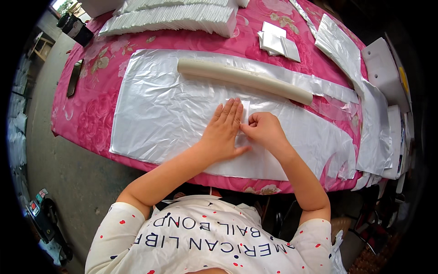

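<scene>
My left hand (222,132) lies flat with its fingers stretched out, pressing on a small white folded plastic piece (246,108). At that piece's right edge my right hand (266,130) is closed in a pinch; its thumb and forefinger meet there, and the exact grip is partly hidden. Under both hands spreads a stack of wrinkled clear-white plastic sheets (150,105). Across the sheets, just beyond my hands, rests a long beige tube (246,81), slanting down to the right.
Long rows of white folded packets (169,22) stand at the far side. Several folded squares (278,42) lie right of them. More plastic sheeting (375,132) hangs near a white box (387,73). A phone-like dark object (75,78) and a black jar (75,29) sit left on the pink floral tablecloth (91,118).
</scene>
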Motion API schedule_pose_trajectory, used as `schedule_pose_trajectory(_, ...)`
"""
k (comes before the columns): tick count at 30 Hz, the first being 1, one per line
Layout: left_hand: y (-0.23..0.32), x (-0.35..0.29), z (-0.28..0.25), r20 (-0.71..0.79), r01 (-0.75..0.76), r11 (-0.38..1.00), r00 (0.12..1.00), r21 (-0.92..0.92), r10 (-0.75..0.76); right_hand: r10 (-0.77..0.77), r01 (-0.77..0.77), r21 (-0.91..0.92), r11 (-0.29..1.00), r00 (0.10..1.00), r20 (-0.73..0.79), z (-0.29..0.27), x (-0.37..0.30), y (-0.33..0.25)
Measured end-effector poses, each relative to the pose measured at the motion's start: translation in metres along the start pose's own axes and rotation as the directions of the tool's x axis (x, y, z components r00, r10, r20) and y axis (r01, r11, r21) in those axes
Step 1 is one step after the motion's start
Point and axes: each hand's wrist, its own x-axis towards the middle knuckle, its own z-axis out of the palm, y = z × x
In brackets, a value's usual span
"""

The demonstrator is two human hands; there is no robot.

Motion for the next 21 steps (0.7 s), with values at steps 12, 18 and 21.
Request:
schedule_pose_trajectory(12, -0.001, -0.057, -0.032, -0.258, -0.013, 0.834, 0.954, -0.551, -0.155, -0.757, 0.589, -0.563, 0.580, 0.645, -0.105, 0.025, 0.014, -0.005)
schedule_pose_trajectory(18, -0.004, -0.170, -0.040, 0.592, 0.633, 0.001, 0.724, -0.774, -0.354, -0.627, 0.536, -0.441, 0.720, 0.774, -0.084, 0.093, 0.016, -0.016)
schedule_pose_trajectory(21, 0.008, -0.191, -0.043, 0.656, 0.627, -0.255, 0.569, -0.736, -0.496, -0.620, 0.593, -0.313, 0.742, 0.785, 0.018, 0.135, -0.025, -0.034)
